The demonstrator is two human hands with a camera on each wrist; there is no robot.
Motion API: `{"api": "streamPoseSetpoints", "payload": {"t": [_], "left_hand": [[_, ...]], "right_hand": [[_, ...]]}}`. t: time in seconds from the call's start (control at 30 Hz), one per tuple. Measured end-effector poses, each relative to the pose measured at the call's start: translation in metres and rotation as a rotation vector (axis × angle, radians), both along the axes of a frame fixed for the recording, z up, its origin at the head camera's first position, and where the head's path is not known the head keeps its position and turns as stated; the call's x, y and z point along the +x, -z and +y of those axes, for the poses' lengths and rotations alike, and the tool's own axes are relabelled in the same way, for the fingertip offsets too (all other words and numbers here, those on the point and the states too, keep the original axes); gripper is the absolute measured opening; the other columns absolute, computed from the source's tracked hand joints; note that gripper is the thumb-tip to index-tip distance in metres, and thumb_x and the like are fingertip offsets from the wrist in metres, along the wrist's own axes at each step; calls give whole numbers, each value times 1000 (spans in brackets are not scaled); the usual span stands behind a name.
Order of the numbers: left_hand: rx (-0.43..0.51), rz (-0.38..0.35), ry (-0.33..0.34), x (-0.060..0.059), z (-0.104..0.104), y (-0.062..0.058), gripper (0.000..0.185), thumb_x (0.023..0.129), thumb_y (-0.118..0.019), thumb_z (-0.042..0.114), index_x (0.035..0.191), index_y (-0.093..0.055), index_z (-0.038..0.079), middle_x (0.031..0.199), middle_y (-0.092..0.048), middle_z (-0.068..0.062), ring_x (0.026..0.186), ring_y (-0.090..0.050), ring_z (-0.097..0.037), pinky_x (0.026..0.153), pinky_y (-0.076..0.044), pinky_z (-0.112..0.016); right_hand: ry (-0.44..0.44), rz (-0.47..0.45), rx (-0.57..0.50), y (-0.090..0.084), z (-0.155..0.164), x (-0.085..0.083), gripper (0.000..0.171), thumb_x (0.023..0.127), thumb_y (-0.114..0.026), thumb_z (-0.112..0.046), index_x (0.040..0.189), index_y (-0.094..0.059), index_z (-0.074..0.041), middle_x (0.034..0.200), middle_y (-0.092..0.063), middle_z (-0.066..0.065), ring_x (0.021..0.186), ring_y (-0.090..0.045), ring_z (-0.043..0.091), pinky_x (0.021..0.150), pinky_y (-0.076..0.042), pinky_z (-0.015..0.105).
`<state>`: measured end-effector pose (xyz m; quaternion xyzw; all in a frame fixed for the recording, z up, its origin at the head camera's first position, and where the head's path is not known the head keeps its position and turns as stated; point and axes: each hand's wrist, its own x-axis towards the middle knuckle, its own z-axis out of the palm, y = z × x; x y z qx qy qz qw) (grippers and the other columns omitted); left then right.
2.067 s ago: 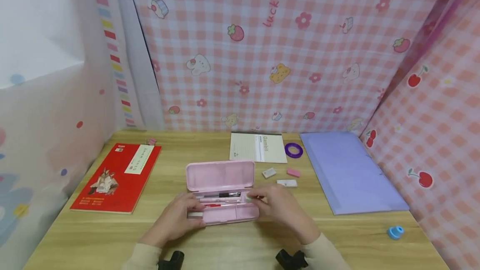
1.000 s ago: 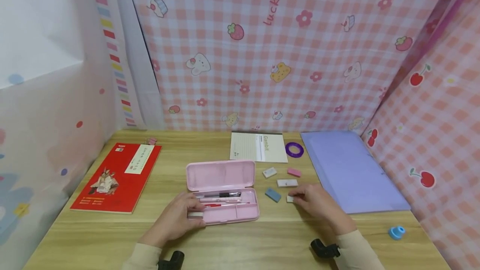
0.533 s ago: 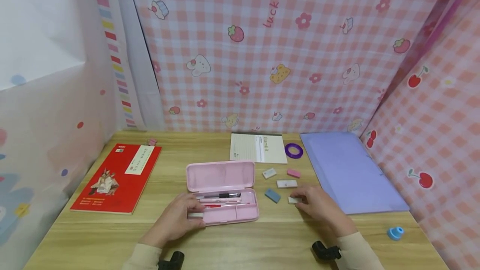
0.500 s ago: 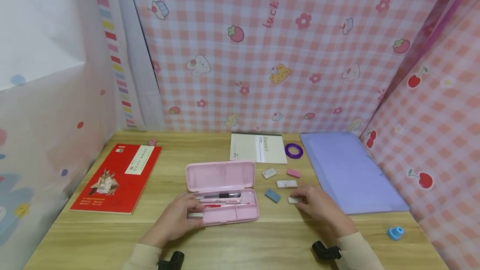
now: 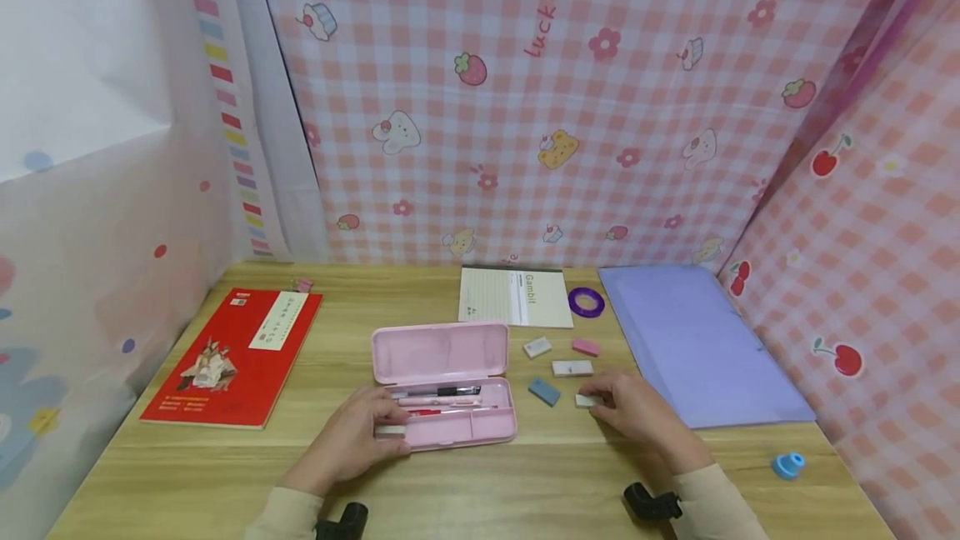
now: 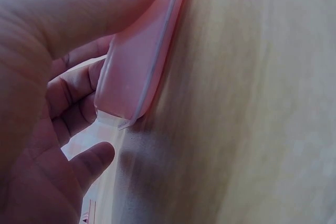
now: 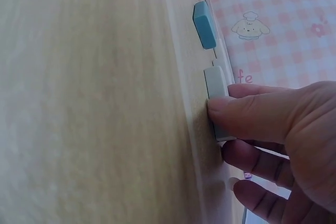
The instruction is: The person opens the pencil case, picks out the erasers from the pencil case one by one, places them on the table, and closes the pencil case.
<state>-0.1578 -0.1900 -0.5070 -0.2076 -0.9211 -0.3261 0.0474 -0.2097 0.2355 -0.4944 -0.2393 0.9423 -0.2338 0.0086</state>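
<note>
Fingers of left hand (image 5: 352, 438) curl round near-left end of pink pencil case (image 5: 450, 427), thumb along its front wall; case lies open on wooden desk (image 5: 187, 473), lid back, pens (image 5: 438, 392) inside. Red book (image 5: 232, 354) lies well left of it. Blue eraser (image 5: 543, 391) sits just right of case. Right hand (image 5: 637, 411) pinches small white eraser (image 5: 587, 400) between thumb and fingers, eraser flat on desk beside blue one. Behind: two more white erasers (image 5: 572, 368), pink eraser (image 5: 587, 347), notepad (image 5: 516, 296), purple tape ring (image 5: 587, 301). Lilac folder (image 5: 697, 340) far right.
</note>
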Motion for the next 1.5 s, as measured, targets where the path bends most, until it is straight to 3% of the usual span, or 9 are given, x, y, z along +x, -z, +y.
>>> {"api": "streamPoseSetpoints", "payload": {"t": [0.27,0.4,0.63,0.9,1.03,1.3,1.5], "left_hand": [[3,10,9,0,2,0,29,65,-88,28,89,-73,20,90,-58,14,90,-50,-7,80,-46,-31],[1,10,11,1,2,0,30,65,-88,27,89,-73,20,91,-58,15,91,-50,-7,81,-47,-32],[-4,13,14,0,1,3,34,64,-89,28,92,-73,19,94,-59,15,93,-50,-8,83,-47,-33],[17,-80,-57,3,-4,-5,44,63,-90,30,102,-74,21,106,-60,12,101,-51,-10,91,-47,-39],[9,-73,-93,5,-12,-9,47,62,-91,30,104,-74,20,108,-60,9,103,-51,-13,93,-46,-41],[-23,-110,-135,8,-26,-4,44,60,-92,30,99,-74,22,95,-55,12,92,-52,-10,85,-48,-38],[9,-112,-115,8,-26,0,39,61,-91,30,95,-73,26,93,-56,15,92,-53,-8,86,-49,-39]], "right_hand": [[34,-14,-12,-5,-1,5,24,80,-77,-13,104,-73,-15,99,-69,-5,88,-62,12,77,-53,32],[20,42,-40,-15,-13,10,30,82,-77,-18,111,-71,-13,106,-70,-1,95,-65,19,82,-54,38],[-83,119,-44,-28,-67,19,29,81,-77,-18,109,-72,-13,100,-69,-1,90,-63,14,77,-53,32],[-274,168,-53,-18,-143,32,19,87,-71,-22,104,-73,-16,100,-69,-6,93,-62,11,83,-50,28],[-322,191,-27,-17,-173,37,18,88,-69,-24,104,-73,-18,99,-68,-10,92,-60,5,83,-49,23],[-302,152,-7,-12,-217,39,18,89,-68,-26,105,-74,-21,95,-68,-15,83,-57,-2,74,-47,17],[-273,137,5,-8,-234,37,20,85,-72,-22,105,-75,-23,86,-67,-16,70,-52,-3,64,-43,15]]}}
